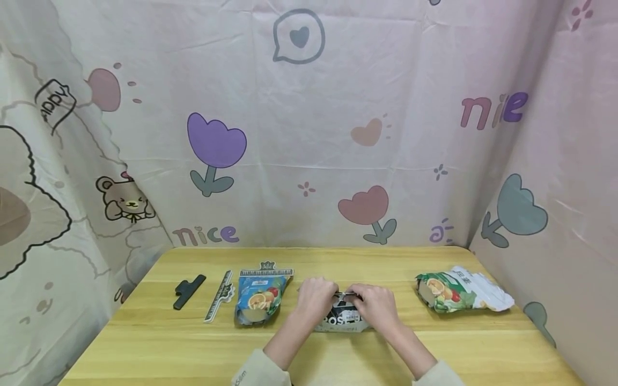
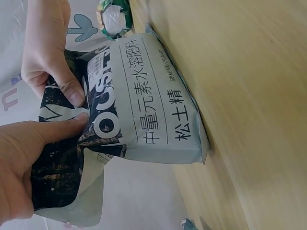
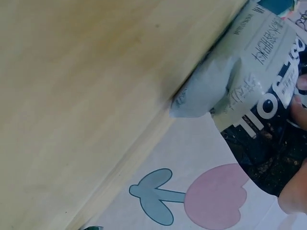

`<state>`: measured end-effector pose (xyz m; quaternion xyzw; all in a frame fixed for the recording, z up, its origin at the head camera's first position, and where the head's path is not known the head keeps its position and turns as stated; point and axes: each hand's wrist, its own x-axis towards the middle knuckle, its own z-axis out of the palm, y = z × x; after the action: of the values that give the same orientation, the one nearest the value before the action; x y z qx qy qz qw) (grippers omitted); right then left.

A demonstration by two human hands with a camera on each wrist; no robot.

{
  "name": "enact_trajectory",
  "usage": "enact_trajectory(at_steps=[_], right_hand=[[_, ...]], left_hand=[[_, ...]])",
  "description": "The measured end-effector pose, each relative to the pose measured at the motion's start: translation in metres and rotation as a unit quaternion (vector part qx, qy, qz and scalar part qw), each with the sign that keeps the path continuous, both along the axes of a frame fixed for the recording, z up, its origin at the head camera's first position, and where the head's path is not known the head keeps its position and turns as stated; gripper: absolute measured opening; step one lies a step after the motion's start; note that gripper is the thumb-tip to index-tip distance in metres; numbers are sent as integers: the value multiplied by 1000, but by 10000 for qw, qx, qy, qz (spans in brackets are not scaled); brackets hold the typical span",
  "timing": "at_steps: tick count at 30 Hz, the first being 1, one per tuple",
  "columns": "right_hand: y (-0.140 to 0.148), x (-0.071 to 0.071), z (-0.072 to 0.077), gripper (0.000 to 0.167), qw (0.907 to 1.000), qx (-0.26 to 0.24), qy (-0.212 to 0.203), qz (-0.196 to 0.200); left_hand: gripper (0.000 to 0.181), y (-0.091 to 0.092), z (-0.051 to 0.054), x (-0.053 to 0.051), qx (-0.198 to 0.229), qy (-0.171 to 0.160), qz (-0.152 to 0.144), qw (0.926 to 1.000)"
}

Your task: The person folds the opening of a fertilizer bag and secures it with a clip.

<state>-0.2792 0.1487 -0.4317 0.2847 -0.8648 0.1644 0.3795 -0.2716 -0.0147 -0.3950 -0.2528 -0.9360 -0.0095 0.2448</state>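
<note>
A black and pale grey bag (image 1: 344,323) with printed lettering stands upright on the table. My left hand (image 1: 315,300) grips its upper left part, and my right hand (image 1: 379,306) grips the upper right. In the left wrist view both thumbs press the dark upper part of the bag (image 2: 148,96), close together, and the top bends back behind them. The other fingers lie behind the bag, mostly hidden. The right wrist view shows the bag's side (image 3: 261,81) and only part of my right hand (image 3: 295,189) at the edge.
Left of the bag stands a blue snack bag (image 1: 258,300) with a ruler-like clip (image 1: 266,272) along its top. Farther left lie another ruler-like clip (image 1: 219,297) and a black clip (image 1: 189,292). A green and white bag (image 1: 463,290) lies at the right. Patterned cloth surrounds the table (image 1: 183,348).
</note>
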Motion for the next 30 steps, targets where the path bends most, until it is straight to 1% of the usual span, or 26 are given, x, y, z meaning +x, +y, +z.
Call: enact_trajectory(at_steps=[4,6,9,11,13,16,18,21,23,26,30], right_hand=[[3,2,4,15,9991,156,-396,-39],[5,3,7,12,9981,222,-581,42],[9,3,12,6,9952,271,-902,270],[12,3,15,8,9921,238,-1153,442],[15,2,17,13,9880,187,-1417,578],[17,2,18,16,9845,128,-1584,744],[17,1,18,15,9851,133,-1509,810],[16,0,17,12,9890,152,-1223,816],[15,-1,16,10,9914,138,-1068,738],[13,-1,16,6,9936,63,-948,603],[12,-2,15,3,9948,9,-915,443]], left_hand=[[13,-3,1,-1,-10,-51,-201,9998],[11,-5,2,-2,-1,-103,-401,9991],[10,-10,4,-3,55,-212,-770,9968],[12,-14,6,-4,164,-336,-1050,9938],[15,-17,7,-4,266,-477,-1269,9904],[18,-20,6,-5,363,-554,-1431,9875],[20,-20,5,-5,388,-556,-1389,9880],[20,-19,5,-4,450,-568,-1221,9899],[21,-17,5,-3,536,-650,-1072,9907],[21,-14,7,-2,599,-759,-861,9916],[19,-11,9,-1,492,-763,-662,9937]])
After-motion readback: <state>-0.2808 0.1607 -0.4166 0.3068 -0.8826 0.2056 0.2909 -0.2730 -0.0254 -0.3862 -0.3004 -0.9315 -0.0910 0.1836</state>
